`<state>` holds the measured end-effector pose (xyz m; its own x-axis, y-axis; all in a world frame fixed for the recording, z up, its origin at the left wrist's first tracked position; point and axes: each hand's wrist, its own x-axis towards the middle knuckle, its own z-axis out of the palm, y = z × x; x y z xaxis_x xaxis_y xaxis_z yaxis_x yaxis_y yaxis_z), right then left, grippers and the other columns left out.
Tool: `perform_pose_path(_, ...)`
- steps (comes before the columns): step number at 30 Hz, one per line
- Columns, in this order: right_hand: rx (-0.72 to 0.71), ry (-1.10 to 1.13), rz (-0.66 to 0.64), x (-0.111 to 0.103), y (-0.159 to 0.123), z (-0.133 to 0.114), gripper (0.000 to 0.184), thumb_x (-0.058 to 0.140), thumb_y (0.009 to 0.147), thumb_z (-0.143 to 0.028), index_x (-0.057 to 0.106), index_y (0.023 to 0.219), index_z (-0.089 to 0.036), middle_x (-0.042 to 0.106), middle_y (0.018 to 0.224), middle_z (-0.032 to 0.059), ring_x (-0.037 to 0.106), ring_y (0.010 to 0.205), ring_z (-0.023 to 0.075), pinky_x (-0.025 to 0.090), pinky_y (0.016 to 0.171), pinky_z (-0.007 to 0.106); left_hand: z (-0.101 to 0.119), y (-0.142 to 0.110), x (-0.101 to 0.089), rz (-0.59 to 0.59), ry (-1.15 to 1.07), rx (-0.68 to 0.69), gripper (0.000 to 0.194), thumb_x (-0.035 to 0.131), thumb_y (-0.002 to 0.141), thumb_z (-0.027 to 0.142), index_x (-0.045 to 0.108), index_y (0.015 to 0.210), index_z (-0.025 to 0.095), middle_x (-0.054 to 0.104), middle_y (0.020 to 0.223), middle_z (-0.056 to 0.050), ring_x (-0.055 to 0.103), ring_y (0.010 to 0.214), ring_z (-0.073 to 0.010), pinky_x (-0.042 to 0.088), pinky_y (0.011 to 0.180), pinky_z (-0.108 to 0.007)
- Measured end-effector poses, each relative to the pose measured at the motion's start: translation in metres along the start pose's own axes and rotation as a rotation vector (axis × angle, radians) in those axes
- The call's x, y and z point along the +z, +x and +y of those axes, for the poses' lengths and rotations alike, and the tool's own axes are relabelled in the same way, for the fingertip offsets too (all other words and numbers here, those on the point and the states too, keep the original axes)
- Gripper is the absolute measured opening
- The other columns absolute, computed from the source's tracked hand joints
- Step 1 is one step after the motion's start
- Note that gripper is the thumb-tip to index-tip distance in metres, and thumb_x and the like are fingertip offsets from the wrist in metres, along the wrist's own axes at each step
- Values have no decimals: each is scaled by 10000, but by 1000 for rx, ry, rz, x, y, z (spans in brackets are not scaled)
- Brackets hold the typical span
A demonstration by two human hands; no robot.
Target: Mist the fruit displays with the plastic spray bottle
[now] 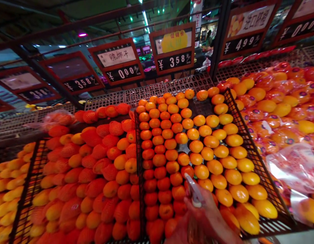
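**Hand with a white tool at the orange bin**

One hand [205,217] rises from the bottom edge of the view, over the lower rows of oranges [197,149]. Which hand it is cannot be told. Its grip is closed around a thin white tool [194,191] that points up and left, its tip just above an orange in the middle bin. The oranges lie in neat rows inside a black wire crate [244,135]. To the left, a second crate holds netted fruit [96,162] mixed with bare ones. On the right lie oranges in clear wrappers [279,101]. Price signs [173,47] hang above the stall; the middle one reads 3.58.
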<state>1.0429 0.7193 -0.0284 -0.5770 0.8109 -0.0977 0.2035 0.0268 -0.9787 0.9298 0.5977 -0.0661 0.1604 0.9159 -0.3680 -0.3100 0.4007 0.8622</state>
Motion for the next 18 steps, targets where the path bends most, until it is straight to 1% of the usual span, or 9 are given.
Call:
perform_pose_path(3, 112, 96, 186, -18, -10, 6, 457, 760, 884, -499, 727, 1271, -258, 792, 1087, 56, 723, 866, 252, 599, 770, 386, -24, 21, 0, 42, 86, 39, 1116, 1092, 605, 621, 629, 1546, 238, 659, 1602, -206, 555, 1554, -501, 451, 1338, -690)
perform_pose_path(4, 132, 99, 240, -25, -11, 7, 557, 775, 874, -521, 708, 1357, -253, 802, 1177, 76, 747, 949, 276, 619, 829, 408, -34, 28, 0, 56, 149, 50, 1249, 1112, 508, 651, 607, 1573, 237, 648, 1618, -219, 522, 1579, -533, 401, 1370, -702)
perform_pose_path(5, 145, 92, 274, -31, -11, 8, 619, 783, 868, -545, 693, 1402, -244, 803, 1226, 92, 756, 1001, 293, 627, 871, 429, -42, 34, 1, 62, 219, 60, 1326, 1106, 455, 686, 594, 1591, 234, 639, 1631, -228, 505, 1588, -553, 369, 1388, -710)
perform_pose_path(6, 151, 82, 287, -36, -10, 8, 643, 788, 863, -568, 696, 1403, -231, 808, 1230, 102, 760, 1013, 305, 630, 889, 445, -50, 39, 2, 62, 289, 69, 1346, 1086, 440, 727, 597, 1594, 237, 641, 1634, -228, 503, 1589, -561, 349, 1399, -710)
perform_pose_path(8, 156, 69, 265, -45, -7, 8, 617, 803, 850, -599, 734, 1329, -216, 822, 1156, 103, 762, 958, 310, 630, 882, 462, -62, 47, 5, 39, 391, 94, 1260, 1035, 481, 784, 646, 1559, 260, 673, 1612, -204, 511, 1585, -553, 343, 1411, -683)
perform_pose_path(11, 163, 81, 233, -52, -3, 6, 463, 844, 816, -588, 790, 1112, -236, 812, 951, 62, 745, 829, 295, 620, 785, 437, -63, 52, 9, -29, 486, 166, 1121, 1006, 523, 804, 723, 1476, 286, 752, 1523, -164, 557, 1548, -538, 324, 1422, -667)
perform_pose_path(13, 163, 90, 230, -53, -1, 5, 369, 863, 795, -573, 779, 948, -248, 773, 821, 38, 717, 748, 282, 591, 704, 412, -53, 52, 11, -60, 535, 200, 1100, 994, 560, 793, 719, 1491, 279, 747, 1545, -158, 584, 1523, -529, 320, 1414, -696)
perform_pose_path(15, 147, 85, 240, -52, 1, 4, 344, 858, 799, -567, 750, 876, -250, 761, 794, 35, 701, 726, 272, 576, 692, 406, -38, 48, 11, -47, 543, 203, 1092, 1001, 590, 747, 701, 1522, 263, 717, 1591, -164, 609, 1496, -509, 332, 1404, -703)
perform_pose_path(18, 118, 62, 244, -50, 9, 0, 379, 830, 833, -578, 766, 987, -238, 797, 896, 56, 727, 809, 287, 590, 776, 426, -13, 42, 11, -5, 482, 195, 1060, 1063, 538, 623, 726, 1470, 245, 761, 1510, -156, 644, 1428, -491, 365, 1383, -700)
